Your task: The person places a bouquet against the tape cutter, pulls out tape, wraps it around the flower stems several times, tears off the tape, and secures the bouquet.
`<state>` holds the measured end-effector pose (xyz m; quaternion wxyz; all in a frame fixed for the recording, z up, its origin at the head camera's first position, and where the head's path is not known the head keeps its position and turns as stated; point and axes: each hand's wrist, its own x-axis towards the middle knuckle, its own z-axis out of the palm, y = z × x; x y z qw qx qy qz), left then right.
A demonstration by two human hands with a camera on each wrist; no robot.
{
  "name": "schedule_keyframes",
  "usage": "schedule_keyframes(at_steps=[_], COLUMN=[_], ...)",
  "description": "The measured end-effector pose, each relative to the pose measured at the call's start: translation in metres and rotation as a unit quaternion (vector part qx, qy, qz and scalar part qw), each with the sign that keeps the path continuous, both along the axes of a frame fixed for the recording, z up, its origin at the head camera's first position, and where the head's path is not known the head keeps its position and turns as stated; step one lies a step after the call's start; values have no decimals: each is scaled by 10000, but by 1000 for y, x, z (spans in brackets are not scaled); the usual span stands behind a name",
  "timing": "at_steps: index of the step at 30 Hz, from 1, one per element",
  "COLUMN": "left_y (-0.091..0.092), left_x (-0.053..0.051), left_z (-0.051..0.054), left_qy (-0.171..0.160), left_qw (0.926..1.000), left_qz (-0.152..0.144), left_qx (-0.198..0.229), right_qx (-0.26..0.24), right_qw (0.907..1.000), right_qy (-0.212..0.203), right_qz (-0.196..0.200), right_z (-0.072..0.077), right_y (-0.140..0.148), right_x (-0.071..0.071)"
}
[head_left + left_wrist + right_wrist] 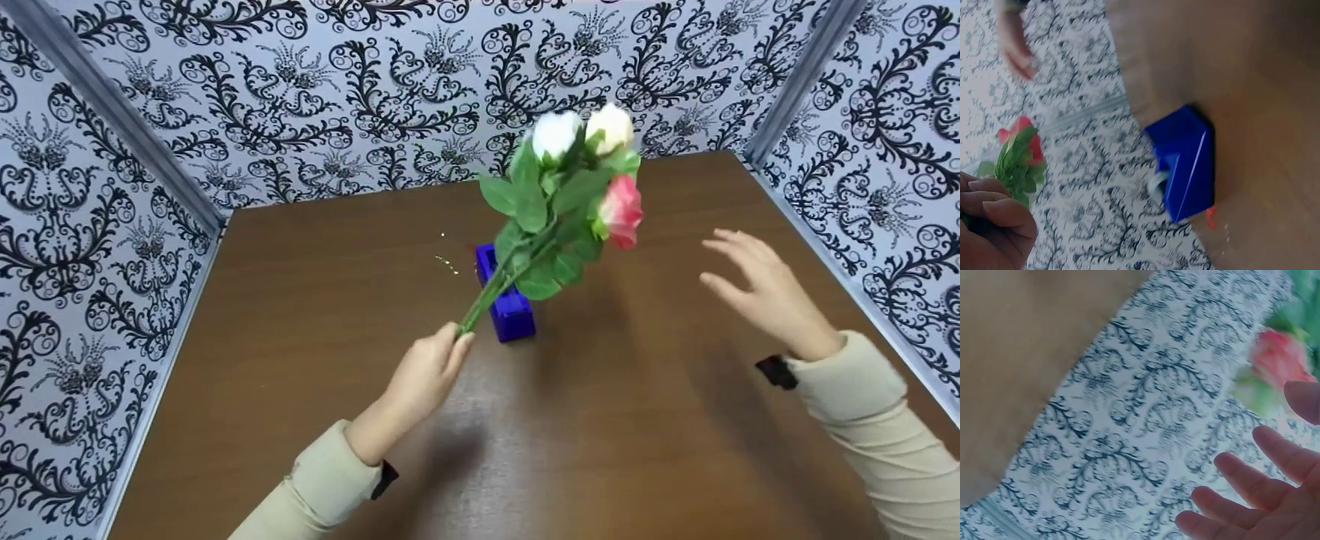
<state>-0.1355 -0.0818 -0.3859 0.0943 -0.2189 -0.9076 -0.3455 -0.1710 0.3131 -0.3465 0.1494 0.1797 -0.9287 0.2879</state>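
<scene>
In the head view my left hand (427,371) grips green stems (484,301) near their lower ends, holding up flowers with a white bloom (556,135), a cream bloom (610,129) and a pink bloom (621,212). Below the leaves, a blue tape dispenser (514,315) stands on the table, partly hidden by the stems. My right hand (772,296) hovers at the right with fingers spread, holding nothing. The left wrist view has my curled left hand (999,230) below the pink flower (1033,140). In the right wrist view, the pink flower (1280,357) is beyond my right hand (1264,495).
A brown wooden table (300,315) spreads beneath both hands, with small pale bits (448,263) left of the dispenser. Patterned panels (337,90) with grey corner strips enclose its back and sides. An orange-red piece (1211,217) lies beside the dispenser.
</scene>
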Motion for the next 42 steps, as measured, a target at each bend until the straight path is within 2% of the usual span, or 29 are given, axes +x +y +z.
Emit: schedule_keyframes(at_steps=[5,9,14,17,20,24,26,30,33,35,37,39,42], left_y=[9,19,33,42,50,61,66,73,77,79,82,84,88], left_x=[5,7,9,9,9,13,15,21,23,24,24,24,21], left_z=[-15,-28,-46,-59,-74,-92,-99,-110,-112,-114,-117,-122,-132], left_qy=[-225,-399,-721,-897,-1046,-1058,-962,-820,-755,-581,-217,394,1497], left_qw=[9990,9967,9911,9870,9824,9770,9744,9673,9605,9558,9500,9434,9294], left_qz=[-136,-448,-806,-1042,-1312,-1580,-1679,-1848,-1920,-1919,-1862,-1727,-1348], left_qx=[-349,-546,-771,-827,-822,-969,-1145,-1530,-1868,-2150,-2497,-2805,-3092], right_qx=[-42,-16,-68,-102,-8,147,237,477,655,726,793,898,1030], right_qw=[9994,9977,9956,9956,9966,9963,9954,9907,9830,9767,9703,9641,9540], right_qy=[310,639,833,696,390,-95,-312,-816,-1347,-1689,-1996,-2227,-2584], right_qz=[113,227,426,613,730,836,876,980,1058,1104,1111,1136,1115], right_z=[26,47,59,58,54,44,38,27,17,9,-1,-11,-27], right_y=[-6,-15,-36,-51,-67,-88,-98,-116,-126,-133,-141,-149,-162], right_x=[1,1,-6,-14,-23,-40,-48,-64,-74,-81,-88,-94,-99])
